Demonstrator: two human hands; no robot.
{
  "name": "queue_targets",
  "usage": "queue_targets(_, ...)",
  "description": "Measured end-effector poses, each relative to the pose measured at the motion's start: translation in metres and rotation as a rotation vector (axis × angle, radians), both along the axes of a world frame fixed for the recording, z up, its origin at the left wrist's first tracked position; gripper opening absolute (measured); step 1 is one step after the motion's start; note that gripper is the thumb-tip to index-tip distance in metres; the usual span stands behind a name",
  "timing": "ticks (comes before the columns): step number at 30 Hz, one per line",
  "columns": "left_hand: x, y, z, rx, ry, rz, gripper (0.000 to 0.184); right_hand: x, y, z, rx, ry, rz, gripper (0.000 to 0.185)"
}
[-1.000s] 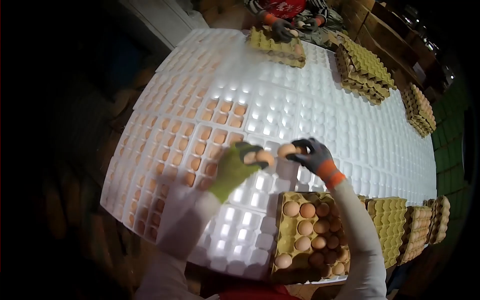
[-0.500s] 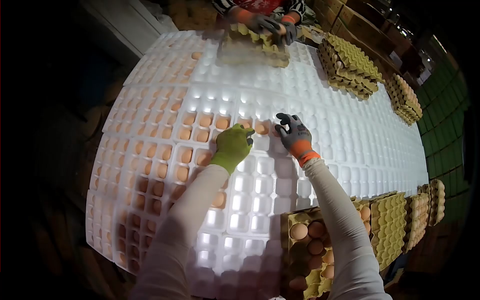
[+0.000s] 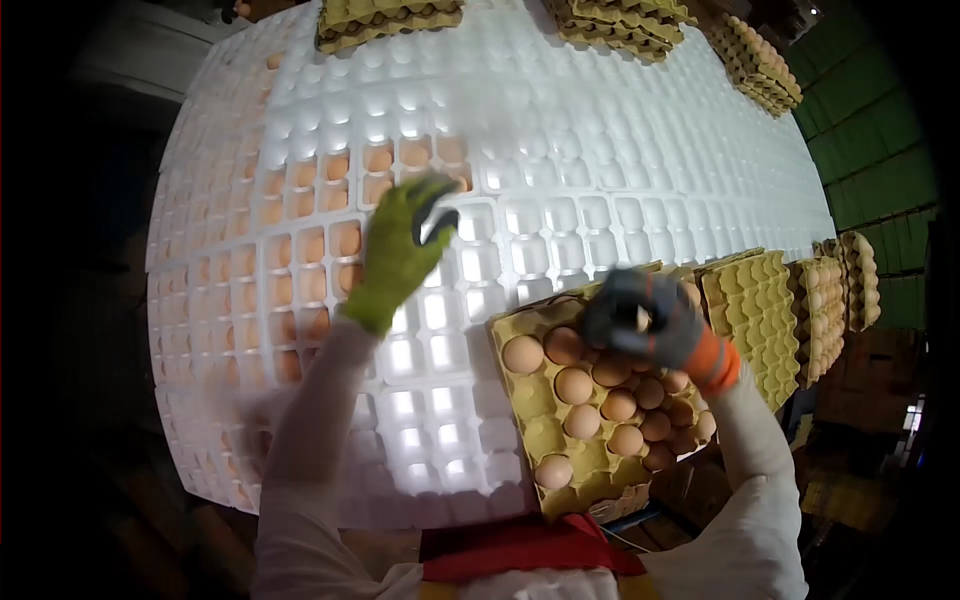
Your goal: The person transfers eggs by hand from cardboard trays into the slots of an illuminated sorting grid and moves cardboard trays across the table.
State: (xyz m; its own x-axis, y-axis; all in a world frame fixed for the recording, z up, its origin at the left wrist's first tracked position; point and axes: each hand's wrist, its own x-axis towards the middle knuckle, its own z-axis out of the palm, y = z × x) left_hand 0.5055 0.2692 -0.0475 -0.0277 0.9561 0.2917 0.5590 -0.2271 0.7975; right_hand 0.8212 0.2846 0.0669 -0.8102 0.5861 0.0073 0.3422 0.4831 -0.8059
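My left hand [image 3: 405, 245], in a green glove with a dark palm, hovers over the white foam egg trays [image 3: 484, 258]. Its fingers are curved and apart from the thumb, with nothing visible between them. Just beyond its fingertips, brown eggs [image 3: 415, 152] sit in the cups. To the right, my right hand [image 3: 645, 320], in a grey glove with an orange cuff, is over a yellowish pulp egg tray [image 3: 535, 400] that carries several brown eggs [image 3: 620, 405]. Motion smears its fingers; whether they grip an egg is unclear.
More pulp trays [image 3: 750, 310] lean in a row along the right edge, some filled with eggs. Stacks of pulp trays [image 3: 620, 30] stand on the far side. Foam trays on the left hold eggs [image 3: 282, 250]. A green wall [image 3: 870, 130] rises at the right.
My right hand has moved from the foam cups back to the pulp tray at the near right. My left hand's fingers have spread. The view has tilted down; the other person is mostly out of view.
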Motion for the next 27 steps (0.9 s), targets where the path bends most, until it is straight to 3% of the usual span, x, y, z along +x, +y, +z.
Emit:
queue_targets(1,0.017,-0.026,0.024,-0.136,-0.353,-0.068,0.046,0.005,-0.028,0.012,0.13,-0.046,-0.022,0.01)
queue_targets(2,0.032,-0.053,0.046,-0.157,-0.348,-0.222,0.046,0.012,-0.046,0.018,0.302,-0.315,0.039,0.019)
queue_targets(4,0.059,-0.085,0.077,0.077,0.299,-0.307,0.058,0.015,-0.069,-0.002,0.572,-0.47,0.122,0.029)
queue_targets(6,0.092,-0.102,0.087,-0.013,0.62,-0.245,0.054,0.012,-0.066,-0.004,0.604,-0.477,0.208,0.033)
queue_targets(9,0.102,-0.106,0.092,-0.046,0.654,-0.197,0.048,0.023,-0.05,0.001,0.471,-0.403,0.213,0.037)
queue_targets(10,0.101,-0.112,0.093,-0.102,0.464,-0.159,0.048,0.03,-0.049,0.001,0.397,-0.367,0.197,0.038)
queue_targets(12,0.092,-0.132,0.095,-0.216,0.08,-0.062,0.048,0.062,-0.044,0.02,-0.037,-0.108,0.048,0.045)
queue_targets(13,0.09,-0.144,0.099,-0.485,-0.413,0.037,0.044,0.082,-0.043,0.02,-0.178,0.053,-0.02,0.047)
queue_targets(14,0.091,-0.159,0.11,-0.551,-0.821,0.111,0.035,0.1,-0.043,0.02,-0.319,0.215,-0.091,0.048)
queue_targets(16,0.092,-0.184,0.1,-0.494,-1.174,0.086,0.029,0.117,-0.048,0.031,-0.702,0.348,-0.23,0.049)
queue_targets(17,0.1,-0.186,0.099,-0.552,-0.838,0.105,0.029,0.117,-0.049,0.03,-0.555,0.313,-0.2,0.047)
queue_targets(18,0.112,-0.186,0.101,-0.596,-0.502,0.133,0.029,0.115,-0.044,0.016,-0.209,0.097,-0.148,0.049)
queue_targets(19,0.126,-0.178,0.094,-0.144,-0.071,-0.049,0.031,0.1,-0.048,0.024,0.075,-0.114,-0.066,0.043)
queue_targets(20,0.143,-0.177,0.096,-0.036,0.198,-0.037,0.041,0.082,-0.055,0.032,0.363,-0.32,0.01,0.037)
queue_targets(22,0.173,-0.174,0.1,-0.095,0.505,-0.069,0.052,0.055,-0.06,-0.027,0.783,-0.485,0.099,0.024)
queue_targets(23,0.182,-0.173,0.098,-0.094,0.574,-0.081,0.054,0.037,-0.058,-0.039,0.56,-0.444,-0.008,0.022)
queue_targets(25,0.193,-0.173,0.086,-0.097,0.7,-0.102,0.056,0.028,-0.041,-0.08,0.413,-0.484,0.052,0.022)
queue_targets(27,0.191,-0.185,0.084,-0.183,0.421,-0.03,0.057,0.038,-0.044,-0.077,0.3,-0.424,0.084,0.022)
